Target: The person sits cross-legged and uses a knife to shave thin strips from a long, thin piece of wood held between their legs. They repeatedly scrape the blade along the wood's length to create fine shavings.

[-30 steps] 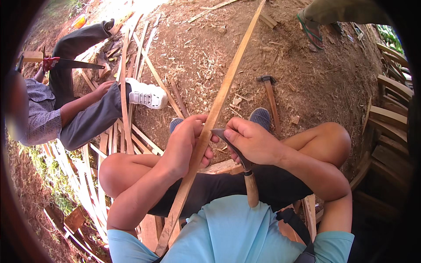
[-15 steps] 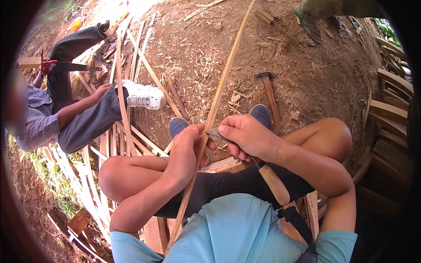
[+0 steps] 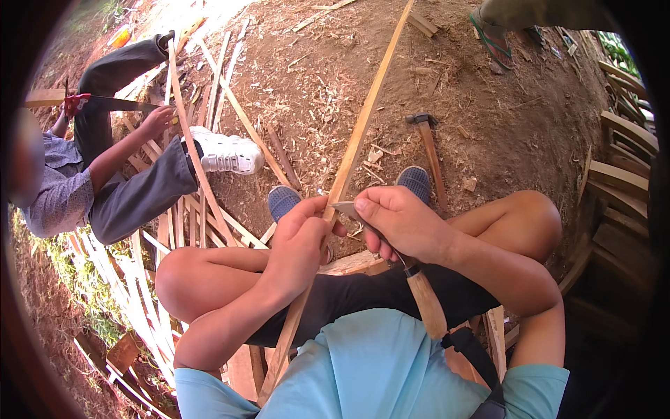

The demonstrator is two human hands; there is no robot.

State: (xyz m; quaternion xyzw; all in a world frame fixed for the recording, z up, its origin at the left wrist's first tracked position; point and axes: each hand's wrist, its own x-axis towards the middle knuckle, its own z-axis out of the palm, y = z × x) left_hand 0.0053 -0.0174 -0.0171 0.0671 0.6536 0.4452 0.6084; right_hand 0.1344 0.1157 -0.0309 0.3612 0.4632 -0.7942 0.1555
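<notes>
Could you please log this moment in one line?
left hand: grips wooden strip | right hand: holds knife, blade at strip | nearby: hammer on ground

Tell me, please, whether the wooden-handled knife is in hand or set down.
In hand: the right hand grips the knife by its metal part, and the wooden handle sticks out, ungripped.

Seen from above, a person's bare left forearm (image 3: pixel 234 320) and bare right forearm (image 3: pixel 492 267) angle inward, elbows bent, meeting before the body. The bare left hand (image 3: pixel 300 234) is curled, its thumb reaching forward and some fingers hidden. Just beside it, the bare right hand (image 3: pixel 401 223) is closed, thumb pointing left toward the other hand, lower fingers tucked beneath.
</notes>
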